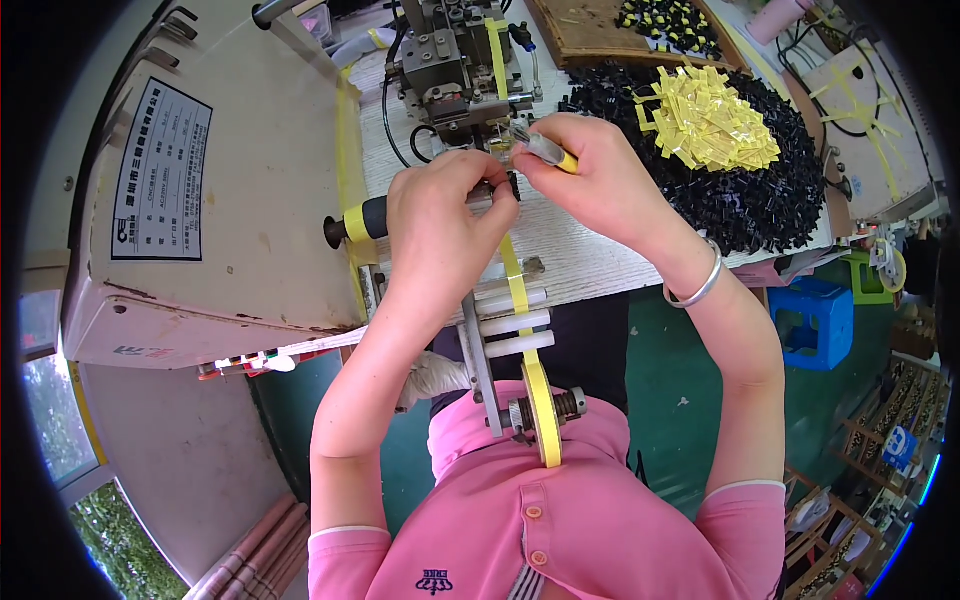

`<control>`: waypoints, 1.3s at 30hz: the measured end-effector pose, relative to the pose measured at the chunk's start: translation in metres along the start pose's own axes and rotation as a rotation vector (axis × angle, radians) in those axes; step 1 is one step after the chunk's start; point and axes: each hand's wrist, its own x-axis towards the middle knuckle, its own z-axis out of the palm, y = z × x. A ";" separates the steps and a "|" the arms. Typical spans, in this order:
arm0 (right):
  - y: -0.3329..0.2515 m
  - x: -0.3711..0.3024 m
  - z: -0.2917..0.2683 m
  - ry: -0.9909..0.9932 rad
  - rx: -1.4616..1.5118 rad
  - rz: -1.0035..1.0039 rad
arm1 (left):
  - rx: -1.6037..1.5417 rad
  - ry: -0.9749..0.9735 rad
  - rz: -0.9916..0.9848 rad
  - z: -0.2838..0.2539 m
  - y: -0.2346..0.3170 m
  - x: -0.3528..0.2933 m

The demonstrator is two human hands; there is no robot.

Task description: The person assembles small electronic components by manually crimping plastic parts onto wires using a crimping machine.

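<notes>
My left hand [438, 215] is closed in a pinch in front of the small metal machine [445, 85]. A small black part [515, 186] shows at its fingertips, mostly covered by them. My right hand [600, 180] grips a slim pen-like tool [547, 150] with a pale, clear barrel and a yellow band. The tool's front end reaches the machine's working point, just beyond the left fingertips. From a reel of yellow tape [545, 420] near my body, a yellow strip [514, 270] runs past white rollers [515, 322] and under my hands.
On the right of the table lies a large heap of small black parts [740, 205], topped by a pile of yellow pieces [715, 125]. Behind it stands a wooden tray [575, 35]. A beige machine cabinet [240, 200] flanks the left side. A blue stool [812, 322] stands at right.
</notes>
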 end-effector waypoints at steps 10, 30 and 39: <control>0.011 -0.009 -0.001 0.002 0.026 0.058 | 0.030 0.015 0.035 0.002 0.000 0.000; 0.021 -0.014 0.010 0.015 0.102 0.083 | 0.094 -0.003 0.039 0.000 0.002 -0.004; 0.024 -0.010 0.014 -0.007 0.164 0.131 | 0.161 0.010 0.319 -0.005 -0.006 -0.005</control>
